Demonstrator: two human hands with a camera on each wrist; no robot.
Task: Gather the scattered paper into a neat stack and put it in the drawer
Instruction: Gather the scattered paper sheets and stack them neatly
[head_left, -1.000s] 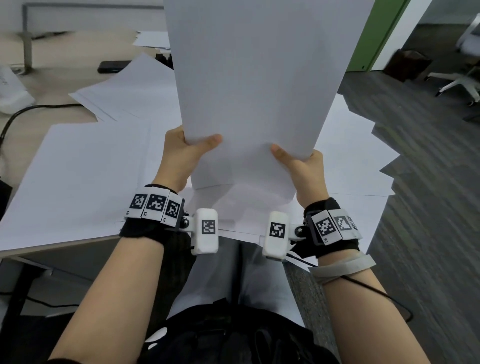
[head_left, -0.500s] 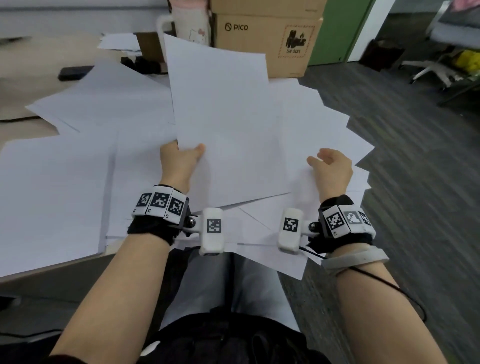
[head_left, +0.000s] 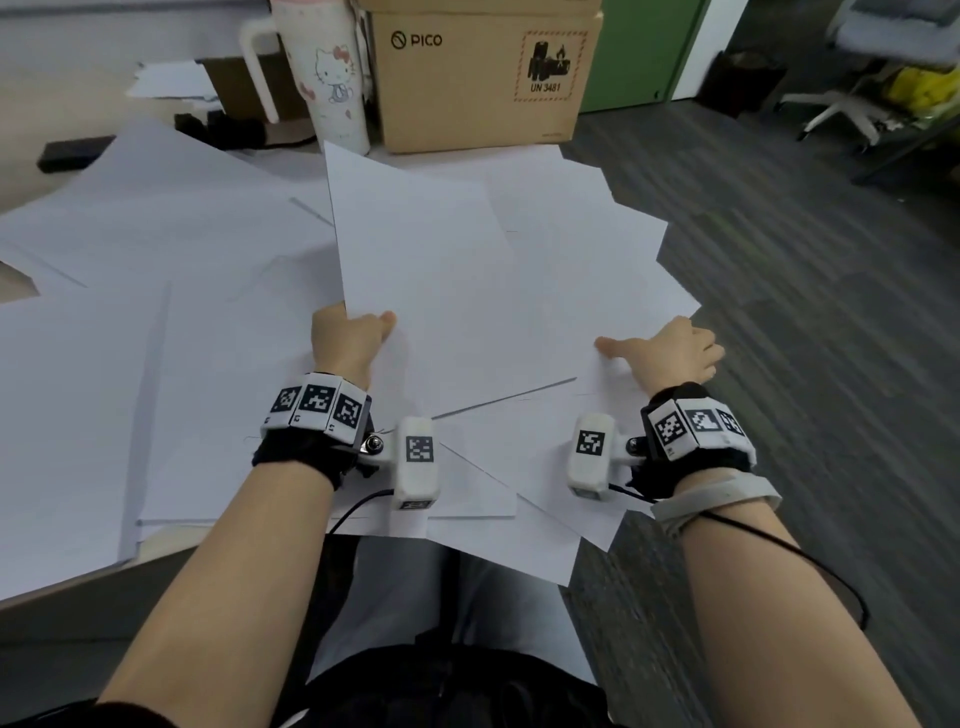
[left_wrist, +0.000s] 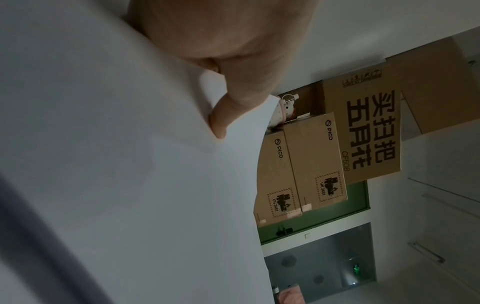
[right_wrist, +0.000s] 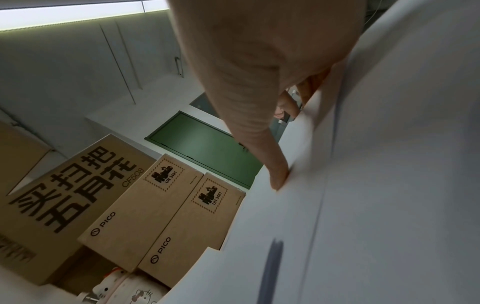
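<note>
From above, the left hand (head_left: 349, 338) pinches the sheaf (head_left: 431, 280) lying on the paper (head_left: 597, 249) before the box (head_left: 478, 78); the right hand (head_left: 670, 353) grips sheets at its right. Left wrist: thumb on top. Right wrist: likewise. Gathering's underway; squaring edges probably follows.

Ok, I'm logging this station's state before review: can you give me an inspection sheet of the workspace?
Surface: desk, mostly covered by sheets.
Job's things: scattered paper fanned unevenly; held sheet; drawer not seen.
Clutter: tumbler, cardboard box, dark device.
Hands: left hand pinches held sheet; right hand grips fanned paper's edge.
Cables: black wire along right forearm.
Surroundings: green door, office chair.
</note>
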